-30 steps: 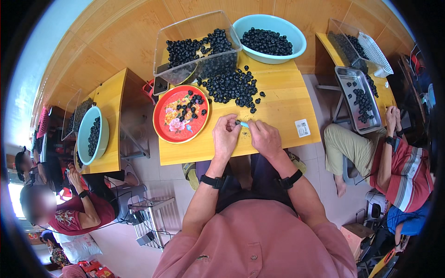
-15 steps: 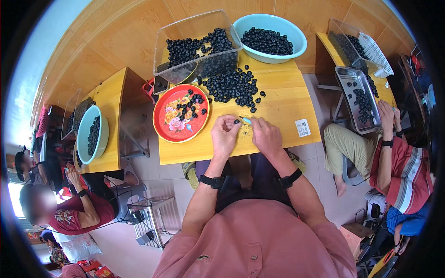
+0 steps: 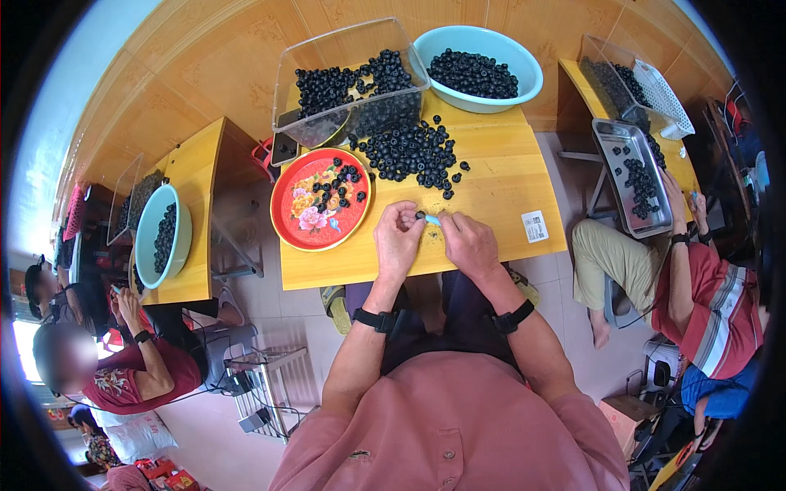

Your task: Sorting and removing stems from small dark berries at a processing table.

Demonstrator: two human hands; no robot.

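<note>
Tooling a dark bead (image 3: 421,215), seemingly
Left hand (image 3: 398,239) pinches it; right hand (image 3: 471,244), at three o'clock, my blue tool (image 3: 433,220); steadiness probably wanted next.

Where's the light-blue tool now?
Head view, near centre: the light-blue tool is in the right hand, pointing left toward the small black piece in the left hand.

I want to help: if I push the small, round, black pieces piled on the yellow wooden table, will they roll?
The black pieces would likely roll, being roundish. Each is probably light: the left hand pinches one between fingers.
</note>
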